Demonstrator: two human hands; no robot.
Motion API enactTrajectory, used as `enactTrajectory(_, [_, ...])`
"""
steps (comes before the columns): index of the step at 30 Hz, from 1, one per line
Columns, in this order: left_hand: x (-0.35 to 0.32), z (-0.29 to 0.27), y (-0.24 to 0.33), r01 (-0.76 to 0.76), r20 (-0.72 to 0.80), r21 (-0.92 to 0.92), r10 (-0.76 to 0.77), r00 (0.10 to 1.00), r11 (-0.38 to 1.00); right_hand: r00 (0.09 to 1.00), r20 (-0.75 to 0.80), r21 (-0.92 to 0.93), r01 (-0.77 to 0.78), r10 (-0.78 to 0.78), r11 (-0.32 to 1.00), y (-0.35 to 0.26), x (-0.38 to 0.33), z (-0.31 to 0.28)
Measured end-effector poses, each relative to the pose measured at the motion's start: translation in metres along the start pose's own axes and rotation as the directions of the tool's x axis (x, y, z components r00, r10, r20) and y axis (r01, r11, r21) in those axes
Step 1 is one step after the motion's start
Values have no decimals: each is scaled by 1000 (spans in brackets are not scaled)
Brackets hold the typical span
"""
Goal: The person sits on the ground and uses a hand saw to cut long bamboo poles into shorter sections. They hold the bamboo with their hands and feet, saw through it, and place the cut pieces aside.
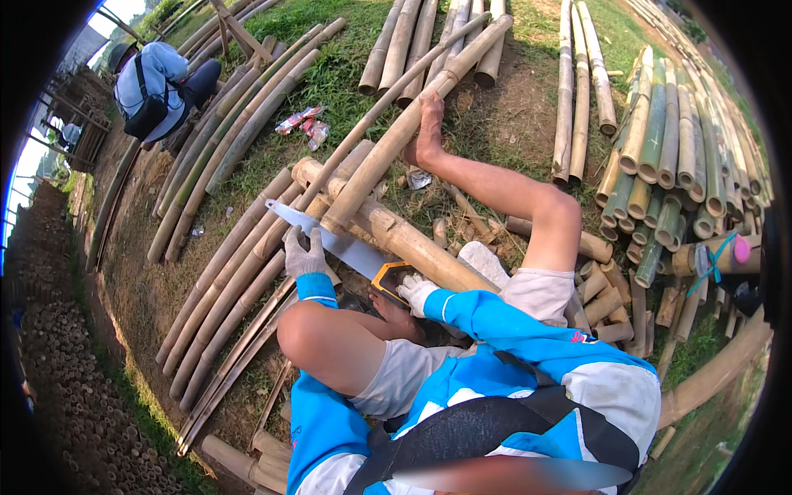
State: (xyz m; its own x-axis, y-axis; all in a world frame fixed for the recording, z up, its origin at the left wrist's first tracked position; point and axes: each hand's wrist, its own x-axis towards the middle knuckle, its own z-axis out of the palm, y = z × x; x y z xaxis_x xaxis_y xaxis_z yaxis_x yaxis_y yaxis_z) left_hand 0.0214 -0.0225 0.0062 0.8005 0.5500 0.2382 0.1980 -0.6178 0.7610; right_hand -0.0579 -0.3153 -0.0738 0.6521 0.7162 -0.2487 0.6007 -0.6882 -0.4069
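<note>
My right hand [415, 290], in a white glove, grips the yellow-and-black handle [391, 277] of a hand saw. Its blade [330, 240] lies across a thick bamboo pole [412, 243] that rests on other poles. My left hand [304, 254], in a grey glove, lies flat on a bamboo pole right beside the blade, fingers spread. My bare right foot [427, 132] presses on a long slanted bamboo pole [396, 136] that crosses over the thick one. My knees and blue sleeves fill the lower middle.
Long bamboo poles [223, 264] lie on the grass to the left and at the top. Short cut bamboo pieces [660, 165] are stacked at the right. Another person [153, 82] in a light blue shirt crouches at the top left. Snack wrappers [304, 124] lie on the grass.
</note>
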Motion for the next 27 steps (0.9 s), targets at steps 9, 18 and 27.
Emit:
enactTrajectory(9, [33,46,70,-300,506,517,-3,863,802,976,135,172,-194,172,966,-12,-56,-5])
enactTrajectory(18, [28,13,86,-261,586,487,-90,805,834,982,62,384,-186,176,904,6,-63,2])
enactTrajectory(27, [-48,-91,38,-221,582,437,-87,809,872,905,242,961,-174,350,-217,71,-11,7])
